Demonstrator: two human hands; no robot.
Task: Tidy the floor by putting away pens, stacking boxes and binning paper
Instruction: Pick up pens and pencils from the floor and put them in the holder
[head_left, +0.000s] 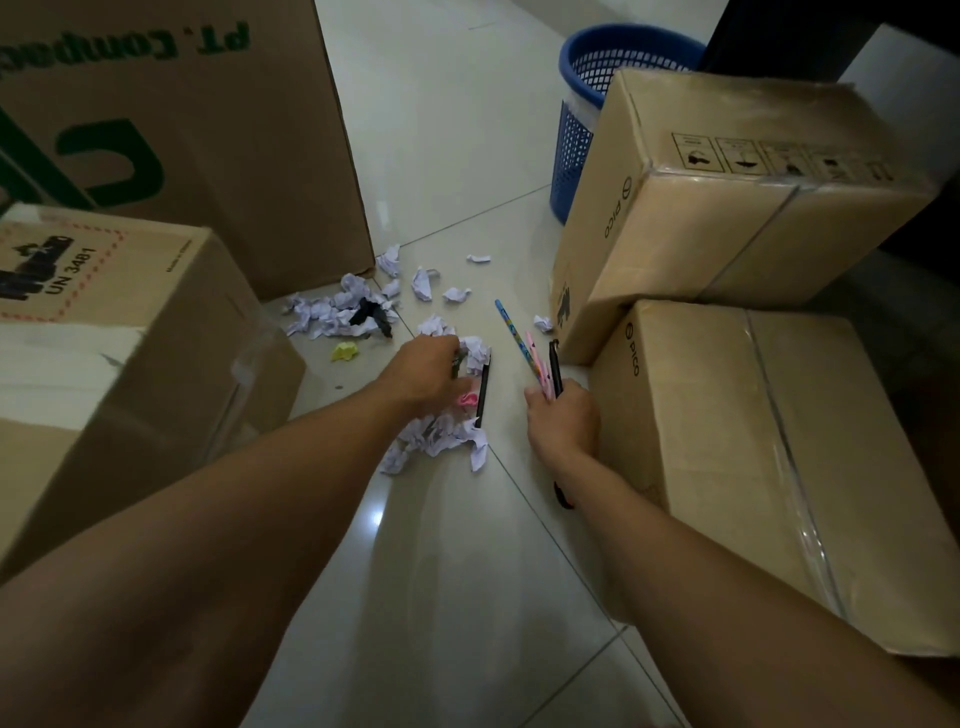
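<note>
Down on the tiled floor (467, 545), the right hand (563, 423) has its grip clenched round a bunch of pens (540, 358), blue, pink and black, whose tips fan up beside the lower box (779, 467). Left of that box, the left hand (426, 374) reaches into crumpled paper (447, 436), its fingers curled round a small dark thing I cannot make out; a black pen (483, 389) lies just beside it. More paper scraps (332, 312) are scattered farther left. A second box (727, 208) rests tilted on the lower box, with the blue bin (576, 135) behind it.
</note>
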